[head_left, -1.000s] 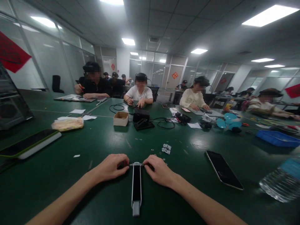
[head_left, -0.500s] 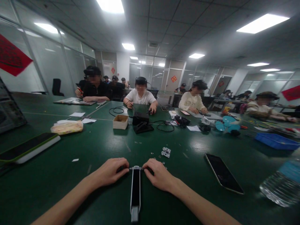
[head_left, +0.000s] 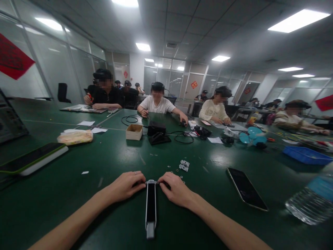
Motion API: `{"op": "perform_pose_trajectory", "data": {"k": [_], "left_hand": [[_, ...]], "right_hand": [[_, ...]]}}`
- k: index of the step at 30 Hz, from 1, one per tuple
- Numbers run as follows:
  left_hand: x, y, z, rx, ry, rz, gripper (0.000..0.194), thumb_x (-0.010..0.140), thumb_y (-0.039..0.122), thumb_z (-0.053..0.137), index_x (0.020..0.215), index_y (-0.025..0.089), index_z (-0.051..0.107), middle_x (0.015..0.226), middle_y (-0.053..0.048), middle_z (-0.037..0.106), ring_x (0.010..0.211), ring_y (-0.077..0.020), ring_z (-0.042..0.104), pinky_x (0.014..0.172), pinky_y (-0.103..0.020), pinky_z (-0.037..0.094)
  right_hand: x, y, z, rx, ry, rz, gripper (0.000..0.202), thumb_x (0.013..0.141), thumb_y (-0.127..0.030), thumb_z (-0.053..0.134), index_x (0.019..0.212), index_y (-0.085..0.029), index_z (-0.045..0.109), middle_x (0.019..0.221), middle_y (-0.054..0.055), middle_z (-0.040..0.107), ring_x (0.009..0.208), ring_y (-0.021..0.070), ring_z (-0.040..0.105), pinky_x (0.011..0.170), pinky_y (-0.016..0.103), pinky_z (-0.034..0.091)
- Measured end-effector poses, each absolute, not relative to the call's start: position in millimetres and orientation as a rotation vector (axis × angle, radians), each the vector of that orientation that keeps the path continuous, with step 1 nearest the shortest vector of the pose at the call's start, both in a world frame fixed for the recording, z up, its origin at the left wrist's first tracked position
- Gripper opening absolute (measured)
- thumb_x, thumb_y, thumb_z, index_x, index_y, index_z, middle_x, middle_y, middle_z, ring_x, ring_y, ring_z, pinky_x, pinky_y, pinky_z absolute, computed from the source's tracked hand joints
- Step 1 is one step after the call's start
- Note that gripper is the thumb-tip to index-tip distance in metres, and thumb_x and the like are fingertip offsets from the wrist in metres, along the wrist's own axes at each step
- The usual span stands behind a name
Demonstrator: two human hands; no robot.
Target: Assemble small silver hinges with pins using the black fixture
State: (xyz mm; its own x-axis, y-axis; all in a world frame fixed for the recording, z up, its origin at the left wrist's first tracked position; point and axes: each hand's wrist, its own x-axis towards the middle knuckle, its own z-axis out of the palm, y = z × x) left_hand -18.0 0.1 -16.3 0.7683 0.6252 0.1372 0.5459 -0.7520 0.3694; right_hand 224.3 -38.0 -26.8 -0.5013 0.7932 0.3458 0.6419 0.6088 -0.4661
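A long, narrow device (head_left: 151, 205) lies on the green table in front of me, with a black middle, pale metal side rails and a grey block at its near end. A thin crosswise rod pokes out on both sides of its far end. My left hand (head_left: 131, 185) pinches the rod's left tip between thumb and fingers. On the opposite side, my right hand (head_left: 177, 189) pinches the right tip in the same way. Fingertips cover most of the rod, so its exact kind is unclear. Just beyond my right hand are a white metal bracket piece (head_left: 184, 165) and several small rings or nuts (head_left: 181, 177).
To the right lie a phone (head_left: 247, 188) and a clear water bottle (head_left: 310, 199), with a blue tray (head_left: 308, 155) behind. A small open box (head_left: 134, 132) and a black device (head_left: 156, 130) stand ahead. Several people sit around the table.
My left hand has shifted slightly right, closer to the device's side. My view tilts a little. Across the table, a person's hand has reached outward to the right.
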Motion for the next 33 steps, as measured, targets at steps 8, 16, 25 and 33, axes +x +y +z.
{"op": "perform_pose_trajectory", "data": {"k": [8, 16, 25, 33], "left_hand": [[-16.4, -1.2, -13.3, 2.646, 1.008, 0.279, 0.014, 0.09, 0.029, 0.052, 0.098, 0.02, 0.059, 0.087, -0.001, 0.06, 0.076, -0.0162, 0.058, 0.065, -0.024, 0.041], [-15.0, -1.8, -11.9, 2.668, 1.027, 0.276, 0.017, 0.091, 0.031, 0.051, 0.101, 0.02, 0.058, 0.087, -0.002, 0.06, 0.076, -0.0167, 0.058, 0.064, -0.024, 0.041], [-17.1, 0.4, -17.6, 2.676, 1.01, 0.335, 0.018, 0.092, 0.034, 0.048, 0.097, 0.02, 0.058, 0.086, -0.001, 0.06, 0.074, -0.0151, 0.057, 0.063, -0.023, 0.041], [-16.3, -5.1, -8.9, 2.759, 1.009, 0.391, 0.021, 0.089, 0.034, 0.05, 0.101, 0.02, 0.06, 0.087, -0.003, 0.062, 0.075, -0.0178, 0.058, 0.066, -0.026, 0.041]], "right_hand": [[222.7, -37.5, -30.4, -1.161, -2.167, 0.315, 0.015, 0.082, -0.008, 0.053, 0.087, -0.016, 0.065, 0.084, 0.006, 0.065, 0.079, 0.0163, 0.059, 0.073, 0.03, 0.05], [218.7, -38.5, -34.3, -1.106, -2.024, 0.354, 0.013, 0.082, -0.009, 0.054, 0.088, -0.016, 0.063, 0.082, 0.004, 0.063, 0.074, 0.0149, 0.059, 0.067, 0.027, 0.048], [216.1, -42.3, -29.8, -1.092, -2.036, 0.327, 0.009, 0.083, -0.012, 0.057, 0.087, -0.017, 0.064, 0.083, 0.004, 0.065, 0.075, 0.0155, 0.059, 0.068, 0.028, 0.048], [215.9, -41.9, -32.6, -1.039, -2.029, 0.299, 0.011, 0.085, -0.013, 0.056, 0.09, -0.018, 0.064, 0.085, 0.004, 0.067, 0.079, 0.016, 0.061, 0.074, 0.03, 0.049]]}}
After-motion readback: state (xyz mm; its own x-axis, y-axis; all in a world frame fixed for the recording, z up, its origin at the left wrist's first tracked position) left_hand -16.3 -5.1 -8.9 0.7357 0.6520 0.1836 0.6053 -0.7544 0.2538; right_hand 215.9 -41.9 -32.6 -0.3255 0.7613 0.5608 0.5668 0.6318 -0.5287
